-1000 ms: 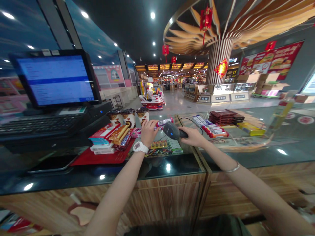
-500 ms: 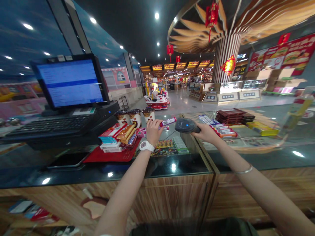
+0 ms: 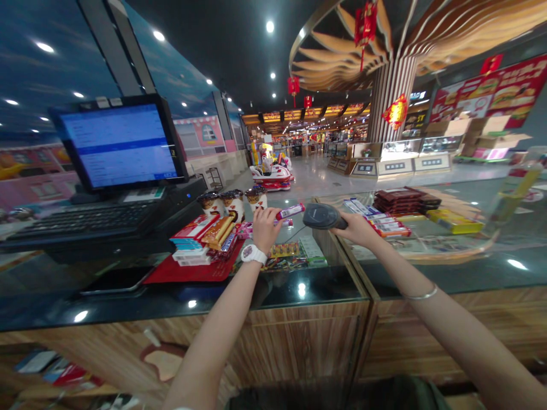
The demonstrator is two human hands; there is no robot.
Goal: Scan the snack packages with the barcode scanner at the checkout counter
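My left hand [image 3: 265, 229], with a white watch at the wrist, pinches one end of a small red and purple stick pack [image 3: 291, 211]. My right hand [image 3: 356, 229] is wrapped round the handle of a dark barcode scanner [image 3: 320, 216], whose head points left, close to the pack's free end but apart from it. Left of my left hand, a red sheet [image 3: 171, 270] bears red and white boxes [image 3: 194, 230] and yellow-brown snack packs [image 3: 219, 232]. Another pink pack [image 3: 247, 230] lies just behind my left hand.
A monitor [image 3: 119, 145] and keyboard [image 3: 85, 223] stand at the left, with a dark tablet [image 3: 119, 280] in front. Lidded cups [image 3: 255, 198] stand behind the snacks. Brown packs [image 3: 397, 202] and a yellow box [image 3: 455, 222] lie on the right glass counter [image 3: 427, 279].
The blue light on top of the scanner has gone out. Both hands keep nearly the same position, with the pack and scanner still held.
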